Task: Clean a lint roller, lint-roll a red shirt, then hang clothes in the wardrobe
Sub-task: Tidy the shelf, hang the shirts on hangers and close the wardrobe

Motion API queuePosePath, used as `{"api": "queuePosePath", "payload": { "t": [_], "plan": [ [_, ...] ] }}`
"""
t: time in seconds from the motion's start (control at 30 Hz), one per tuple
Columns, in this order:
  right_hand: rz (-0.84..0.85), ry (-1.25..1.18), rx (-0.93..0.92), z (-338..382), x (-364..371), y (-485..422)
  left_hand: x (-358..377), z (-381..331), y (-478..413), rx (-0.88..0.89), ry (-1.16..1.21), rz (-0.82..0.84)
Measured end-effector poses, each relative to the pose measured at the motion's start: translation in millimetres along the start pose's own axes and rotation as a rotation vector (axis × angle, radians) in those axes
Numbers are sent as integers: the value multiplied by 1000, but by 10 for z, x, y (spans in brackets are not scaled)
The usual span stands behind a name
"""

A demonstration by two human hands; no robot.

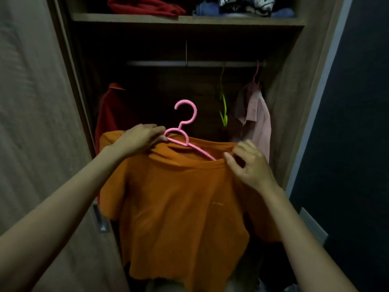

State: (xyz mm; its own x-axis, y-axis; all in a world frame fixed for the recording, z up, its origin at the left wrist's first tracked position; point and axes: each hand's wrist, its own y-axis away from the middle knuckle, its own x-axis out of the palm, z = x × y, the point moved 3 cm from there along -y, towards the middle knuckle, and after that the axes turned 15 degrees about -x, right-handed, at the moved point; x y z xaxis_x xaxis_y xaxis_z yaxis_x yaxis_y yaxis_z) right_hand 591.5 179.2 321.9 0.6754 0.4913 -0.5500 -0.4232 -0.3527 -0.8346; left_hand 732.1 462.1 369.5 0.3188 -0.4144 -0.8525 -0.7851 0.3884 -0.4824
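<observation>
Darkness swallows most of the hanging space of the wardrobe (294,85), so its back and floor cannot be made out. The blurred heap below the hem of the orange shirt (179,197) is too dim to name. Only the hook, the neck and part of one arm of the pink hanger (185,123) show. Its right arm slips under the shirt's neckline, and its left end is covered by the left hand (139,140).

On the shelf (185,18) above, the folded clothes (145,6) are cut off by the top edge. A red shirt (111,110) hangs at the left, half hidden behind the orange one. At the right, a pale pink shirt (256,116) and a bare green hanger (223,110) hang from the rail (189,63).

The left hand has its fingers curled round the hanger just beside its neck, gripping it together with the bunched collar. The right hand (248,165) pinches the neckline's edge between thumb and forefinger, where the hanger's arm vanishes under the cloth; its other fingers are loosely bent.

The orange shirt hangs front-on between both hands, in front of the open wardrobe and below the rail, with the hook apart from it. A wooden door (37,123) stands at the left.
</observation>
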Motion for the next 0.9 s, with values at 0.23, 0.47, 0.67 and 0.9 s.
{"api": "queuePosePath", "payload": {
  "t": [0.23, 0.47, 0.67, 0.9],
  "plan": [
    [170, -47, 341, -316, 157, 29, -60, -137, 37, 31, 202, -41],
    [6, -61, 297, -201, 226, -73, -51, -207, -5, -41, 312, -50],
    [47, -146, 274, -156, 126, -212, -52, -224, 21, 23, 324, -119],
    [-18, -143, 301, -119, 81, -250, -7, -216, 22, 34, 386, -118]
  ]
}}
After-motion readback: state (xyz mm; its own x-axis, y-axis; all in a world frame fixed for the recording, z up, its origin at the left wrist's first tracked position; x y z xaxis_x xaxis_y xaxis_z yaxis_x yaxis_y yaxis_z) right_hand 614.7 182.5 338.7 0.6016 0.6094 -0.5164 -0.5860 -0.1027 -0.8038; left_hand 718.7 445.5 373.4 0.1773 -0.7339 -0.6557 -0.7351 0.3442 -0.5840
